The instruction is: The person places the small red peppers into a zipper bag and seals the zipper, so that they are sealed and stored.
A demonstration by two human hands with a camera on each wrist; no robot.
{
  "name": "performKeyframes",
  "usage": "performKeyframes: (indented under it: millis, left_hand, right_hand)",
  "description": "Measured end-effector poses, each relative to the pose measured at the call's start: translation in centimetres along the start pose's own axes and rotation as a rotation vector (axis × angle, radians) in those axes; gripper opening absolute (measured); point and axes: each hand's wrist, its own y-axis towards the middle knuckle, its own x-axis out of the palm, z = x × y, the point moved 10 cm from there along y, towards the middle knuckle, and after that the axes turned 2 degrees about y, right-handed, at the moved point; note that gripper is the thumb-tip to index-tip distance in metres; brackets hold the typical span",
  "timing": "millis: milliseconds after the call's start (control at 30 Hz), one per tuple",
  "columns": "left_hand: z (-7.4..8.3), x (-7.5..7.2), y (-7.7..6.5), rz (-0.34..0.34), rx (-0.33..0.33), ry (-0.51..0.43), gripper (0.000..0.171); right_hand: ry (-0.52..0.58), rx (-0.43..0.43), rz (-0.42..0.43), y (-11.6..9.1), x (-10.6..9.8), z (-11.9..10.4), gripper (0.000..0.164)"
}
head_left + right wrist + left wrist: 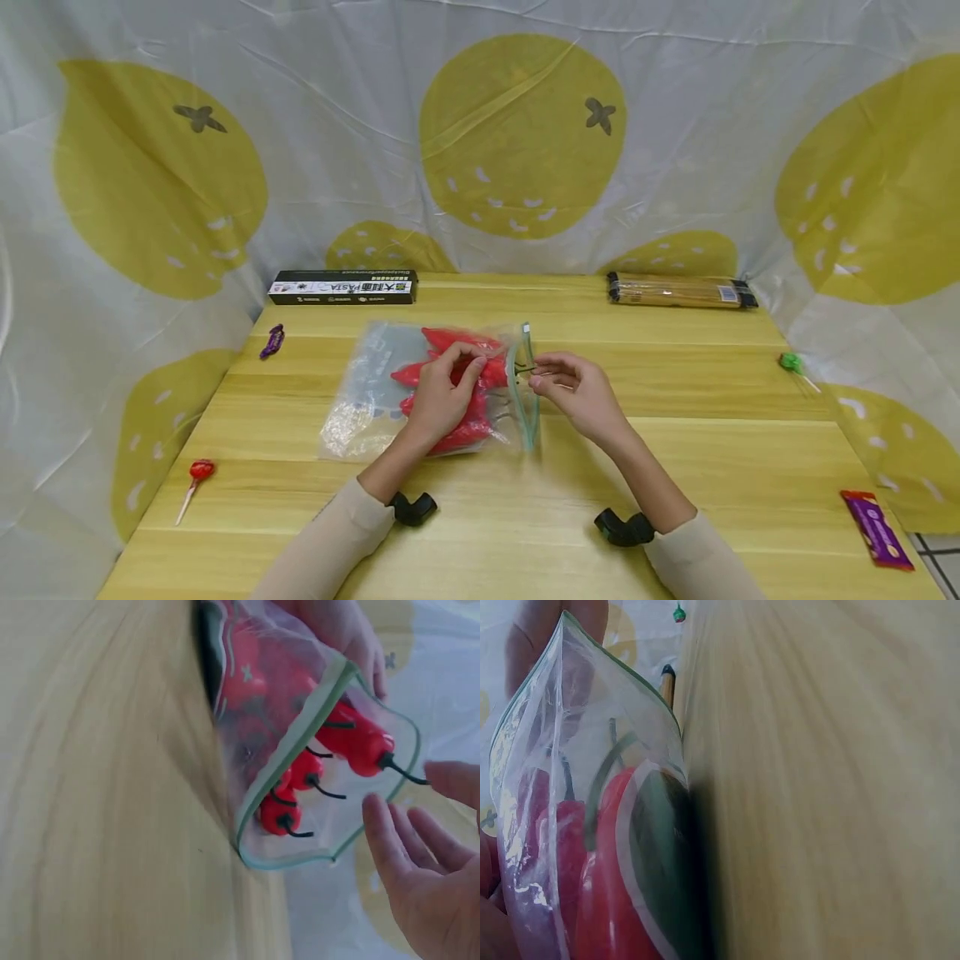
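Observation:
A clear zip bag (360,404) with a green-edged mouth lies on the wooden table, its mouth gaping toward the right. Several red chili peppers (459,433) with dark green stems are inside. From above, my left hand (438,400) pinches the bag's film over one pepper, thumb and forefinger together. That pepper (367,750) is nearest the mouth, and its stem pokes out. At the mouth my right hand (583,398) has its thumb at the stem's tip; in the right wrist view the forefinger stands apart from the stem, below it.
A black-and-white pasta box (342,292) and a packet of noodles (678,292) lie along the back. At the left are a purple wrapped candy (272,342) and a red lollipop (201,470). A green lollipop (791,362) and a purple packet (876,529) lie at the right.

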Motion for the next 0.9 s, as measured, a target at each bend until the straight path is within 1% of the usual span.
performKeyframes:
  millis: [67, 133, 267, 400, 467, 600, 700, 833, 900]
  left_hand:
    - [-0.2, 0.0, -0.1, -0.003, -0.016, -0.003, 0.011]
    - [-0.3, 0.0, -0.1, -0.006, -0.022, -0.007, 0.011]
    - [-0.4, -0.1, 0.0, -0.006, -0.025, -0.009, 0.011]
    - [-0.4, 0.0, 0.1, -0.009, -0.026, -0.011, 0.012]
    - [-0.4, 0.0, 0.1, -0.011, -0.027, -0.011, 0.013]
    - [-0.4, -0.1, 0.1, -0.008, -0.022, -0.013, 0.013]
    - [-0.2, -0.2, 0.1, 0.003, -0.006, -0.019, 0.012]
    - [0.3, -0.3, 0.1, 0.015, 0.020, -0.036, 0.011]
    - [0.4, -0.3, 0.1, 0.016, 0.023, -0.041, 0.011]
  right_hand:
    - [-0.008, -0.038, 0.006, -1.0, -0.4, -0.7, 0.041]
    - [0.021, -0.086, -0.007, -2.0, -0.5, -1.6, 0.041]
    - [0.110, -0.179, -0.089, -3.6, 0.2, -3.3, 0.042]
    - [0.172, -0.226, -0.161, -4.7, 1.2, -4.4, 0.044]
    - [0.187, -0.234, -0.175, -5.0, 1.6, -4.7, 0.045]
    - [0.169, -0.232, -0.175, -5.2, 2.4, -4.8, 0.046]
    - [0.155, -0.208, -0.188, -5.0, 3.3, -4.4, 0.047]
    - [0.194, -0.125, -0.231, -4.2, 5.0, -3.4, 0.051]
    - [0.209, -0.085, -0.243, -3.8, 5.5, -3.0, 0.054]
